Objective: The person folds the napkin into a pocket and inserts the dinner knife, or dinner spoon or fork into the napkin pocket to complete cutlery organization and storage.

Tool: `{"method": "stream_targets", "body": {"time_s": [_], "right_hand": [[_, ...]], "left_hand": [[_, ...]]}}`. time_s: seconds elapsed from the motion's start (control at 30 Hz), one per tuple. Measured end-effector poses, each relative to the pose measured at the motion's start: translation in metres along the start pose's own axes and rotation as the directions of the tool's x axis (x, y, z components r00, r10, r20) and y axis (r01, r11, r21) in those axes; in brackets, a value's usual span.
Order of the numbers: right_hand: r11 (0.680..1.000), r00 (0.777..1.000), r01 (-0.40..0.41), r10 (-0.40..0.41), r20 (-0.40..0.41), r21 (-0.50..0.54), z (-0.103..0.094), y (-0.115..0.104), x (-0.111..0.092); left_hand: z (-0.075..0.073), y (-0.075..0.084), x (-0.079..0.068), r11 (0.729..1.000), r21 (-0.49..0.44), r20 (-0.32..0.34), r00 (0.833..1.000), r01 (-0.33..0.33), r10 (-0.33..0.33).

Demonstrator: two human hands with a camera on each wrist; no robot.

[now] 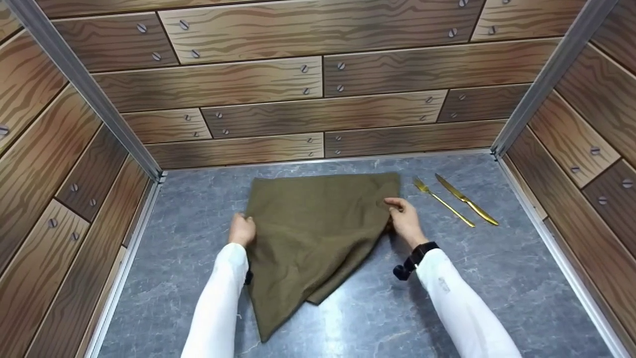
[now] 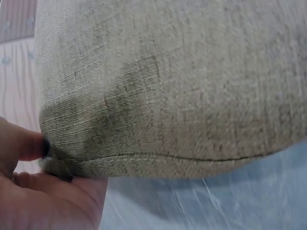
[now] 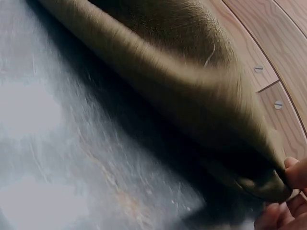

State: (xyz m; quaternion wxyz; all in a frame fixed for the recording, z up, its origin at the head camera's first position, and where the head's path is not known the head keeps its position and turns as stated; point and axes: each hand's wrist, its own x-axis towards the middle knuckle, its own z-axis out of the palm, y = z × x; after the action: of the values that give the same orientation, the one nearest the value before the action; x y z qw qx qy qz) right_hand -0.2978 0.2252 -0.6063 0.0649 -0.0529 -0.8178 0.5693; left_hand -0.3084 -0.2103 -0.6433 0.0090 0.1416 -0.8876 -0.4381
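Starting up close: sharp tip of olive-brown cloth, aimed back between the white sleeves and just beside the left one, with a second corner a bit farther out and to the right. Spread over the grey bench from there to a pretty straight far edge. Longest along the left side, near to far. At that near tip, closer to the left hand than to the right hand.

Next out, key bit imo: cloth squarely between both hands, so off to the right of the left fingers and off to the left of the right ones. Touching on both sides, no gap to close. On the left, pinched at the edge between thumb and fingers, going by the left wrist view. On the right, pinched too, bunched up small. Running diagonally from the right fingers back toward the near corners: a loose, doubled-over edge, shadowed underneath. Probably all comes down to that diagonal more than the straight left side.

Farther out, past the right hand on its right: gold fork and gold knife, slanted side by side, apart from the cloth. Way at the back, a plank-patterned wall.
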Motion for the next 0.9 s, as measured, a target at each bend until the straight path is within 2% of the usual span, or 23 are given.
{"method": "stream_targets", "body": {"time_s": [0.07,0.1,0.23,0.37,0.5,0.6,0.7,0.8,0.9], "right_hand": [[1.0,1.0,-0.002,0.002,-0.011,-0.006,-0.003,0.0,0.001],[1.0,1.0,-0.005,0.005,-0.023,0.001,-0.004,-0.001,0.002],[0.999,0.998,-0.03,0.032,-0.047,0.038,-0.007,0.0,0.004],[0.99,0.992,-0.128,0.128,-0.002,0.057,-0.008,0.003,0.001],[0.961,0.96,-0.271,0.266,0.084,0.05,-0.01,0.008,-0.008],[0.915,0.925,-0.375,0.357,0.132,0.152,-0.012,0.008,-0.016],[0.863,0.898,-0.437,0.404,0.172,0.253,-0.014,0.006,-0.024],[0.867,0.899,-0.43,0.383,0.214,0.252,-0.015,0.007,-0.032],[0.895,0.918,-0.376,0.326,0.226,0.239,-0.014,0.011,-0.039]], "left_hand": [[-0.006,0.002,-0.003,0.997,-0.017,0.004,0.998,0.069,-0.069],[-0.015,0.014,-0.012,0.992,-0.015,0.028,0.992,0.124,-0.123],[-0.023,0.024,-0.028,0.99,-0.011,0.03,0.99,0.138,-0.137],[-0.022,0.024,-0.035,0.99,-0.012,0.035,0.989,0.144,-0.143],[-0.019,0.018,-0.035,0.988,-0.023,0.031,0.987,0.156,-0.155],[-0.018,0.015,-0.033,0.986,-0.014,0.022,0.986,0.166,-0.166],[-0.018,0.015,-0.034,0.984,-0.018,0.02,0.984,0.179,-0.179],[-0.016,0.018,-0.036,0.99,0.015,-0.032,0.99,0.139,-0.138],[-0.012,0.024,-0.042,0.99,0.143,-0.134,0.991,0.006,0.013]]}}
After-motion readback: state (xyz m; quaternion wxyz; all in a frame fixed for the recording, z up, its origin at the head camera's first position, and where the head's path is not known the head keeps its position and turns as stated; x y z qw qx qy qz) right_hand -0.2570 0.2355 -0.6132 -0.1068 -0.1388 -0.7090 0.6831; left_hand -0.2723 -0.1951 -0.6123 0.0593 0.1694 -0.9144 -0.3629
